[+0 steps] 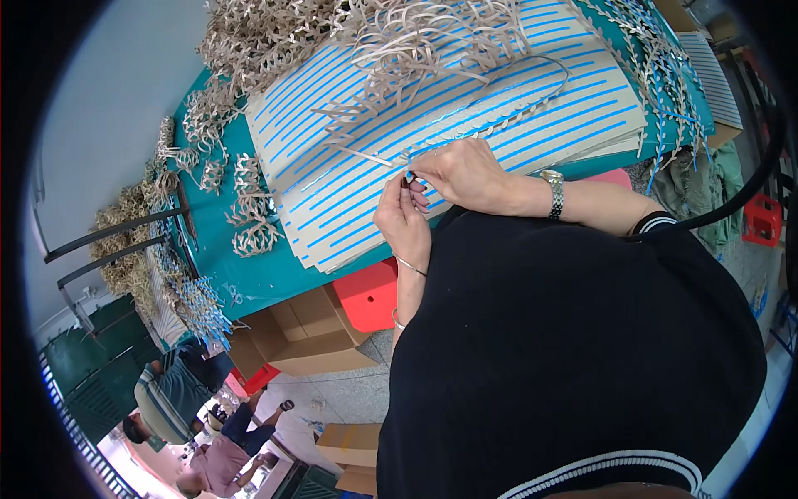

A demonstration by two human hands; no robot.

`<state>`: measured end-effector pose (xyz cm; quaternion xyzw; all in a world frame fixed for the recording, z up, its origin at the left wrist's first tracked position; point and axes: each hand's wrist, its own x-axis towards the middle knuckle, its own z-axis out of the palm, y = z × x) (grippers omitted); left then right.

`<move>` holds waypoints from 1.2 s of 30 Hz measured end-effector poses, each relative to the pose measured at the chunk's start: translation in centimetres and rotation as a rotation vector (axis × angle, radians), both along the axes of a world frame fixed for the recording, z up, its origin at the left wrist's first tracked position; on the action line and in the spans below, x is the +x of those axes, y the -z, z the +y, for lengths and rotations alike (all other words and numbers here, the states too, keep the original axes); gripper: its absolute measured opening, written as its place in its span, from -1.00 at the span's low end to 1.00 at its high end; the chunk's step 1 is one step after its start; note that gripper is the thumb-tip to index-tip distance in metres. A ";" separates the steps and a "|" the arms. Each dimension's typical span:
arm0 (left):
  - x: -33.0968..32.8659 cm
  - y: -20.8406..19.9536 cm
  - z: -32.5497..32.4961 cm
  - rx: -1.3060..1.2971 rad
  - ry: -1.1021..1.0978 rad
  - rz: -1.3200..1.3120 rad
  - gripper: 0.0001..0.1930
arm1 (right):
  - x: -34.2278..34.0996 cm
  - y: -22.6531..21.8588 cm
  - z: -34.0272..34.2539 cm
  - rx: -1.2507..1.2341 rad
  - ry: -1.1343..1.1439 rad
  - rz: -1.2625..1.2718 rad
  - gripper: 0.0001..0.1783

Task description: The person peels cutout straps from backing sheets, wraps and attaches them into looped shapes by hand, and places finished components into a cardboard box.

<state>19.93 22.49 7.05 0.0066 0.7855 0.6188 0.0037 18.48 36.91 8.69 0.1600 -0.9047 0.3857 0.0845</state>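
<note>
Teal cloth covers the surface (249, 279), and a stack of white sheets with blue stripes (432, 125) lies on it, its near edge overhanging toward the person. Just at that near edge the left hand (401, 220) and right hand (461, 175) meet, fingertips pinched shut on the end of a thin tan strip (507, 116) that loops away across the sheets. Tangled tan offcuts (274, 37) crowd the sheets' far and left edges, leaving bare striped room only around the hands.
</note>
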 end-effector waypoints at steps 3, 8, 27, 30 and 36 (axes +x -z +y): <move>0.0 0.0 -0.1 0.008 -0.019 0.000 -0.76 | -0.1 0.3 -0.3 -0.041 0.003 0.027 -0.87; -0.1 0.2 -0.4 0.022 -0.014 -0.015 -0.76 | -0.3 0.2 -0.7 -0.020 -0.002 0.010 -0.90; -0.5 1.3 -1.1 -0.044 -0.027 0.012 -0.77 | -1.1 0.8 -0.9 -0.060 -0.019 -0.112 -0.87; -0.4 1.3 -1.2 -0.018 -0.034 -0.018 -0.77 | -1.0 0.7 -1.0 -0.114 0.009 -0.155 -0.86; -0.7 1.1 -1.1 0.050 -0.048 -0.087 -0.79 | -0.7 0.3 -1.3 -0.025 0.095 0.160 -0.89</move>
